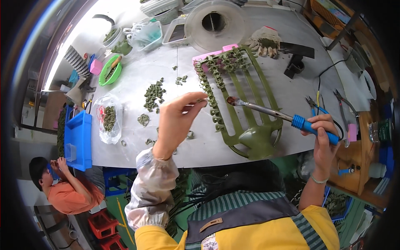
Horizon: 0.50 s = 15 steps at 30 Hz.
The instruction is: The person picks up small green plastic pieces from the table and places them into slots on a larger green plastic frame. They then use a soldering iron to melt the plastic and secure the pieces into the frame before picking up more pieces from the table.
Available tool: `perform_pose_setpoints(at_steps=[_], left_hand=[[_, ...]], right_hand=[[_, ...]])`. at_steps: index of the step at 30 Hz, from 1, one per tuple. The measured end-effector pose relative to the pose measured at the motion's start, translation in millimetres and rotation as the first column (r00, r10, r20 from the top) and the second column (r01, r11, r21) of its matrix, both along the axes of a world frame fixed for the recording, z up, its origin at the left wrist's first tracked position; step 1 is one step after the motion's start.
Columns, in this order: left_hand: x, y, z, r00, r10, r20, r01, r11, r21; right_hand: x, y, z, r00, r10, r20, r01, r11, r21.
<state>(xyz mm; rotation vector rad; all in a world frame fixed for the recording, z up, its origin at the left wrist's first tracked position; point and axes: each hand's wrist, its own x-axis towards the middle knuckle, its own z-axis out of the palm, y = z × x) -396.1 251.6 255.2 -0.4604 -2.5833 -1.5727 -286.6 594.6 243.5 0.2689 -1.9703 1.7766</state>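
Beyond the soldering iron (283, 116), pliers (311, 103)

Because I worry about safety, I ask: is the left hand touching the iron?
Apart. The head view shows a gap between the left hand and the iron, with green clips visible between their nearest ends.

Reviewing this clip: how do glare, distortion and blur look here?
Head view: the white band at upper left is blown out; head view: fisheye bending bows the broad pale grey tabletop's near edge, and the corners fall to black; head view: no obvious motion blur on the left hand or right hand.
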Motion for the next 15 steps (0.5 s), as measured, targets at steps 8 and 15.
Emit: perform_pose_setpoints(at_steps=[8, 15], left_hand=[[-36.6, 45.7, -25.5, 0.906, -0.087, -0.414, -0.037, 0.958, -0.284], [-46.1, 51.1, -34.4, 0.885, -0.134, -0.447, -0.089, 0.891, -0.445]], right_hand=[[-13.4, -2.9, -14.7, 0.999, 0.046, 0.003, -0.045, 0.994, -0.099], [-26.0, -7.7, -27.7, 0.998, 0.061, -0.002, -0.061, 0.987, -0.147]])
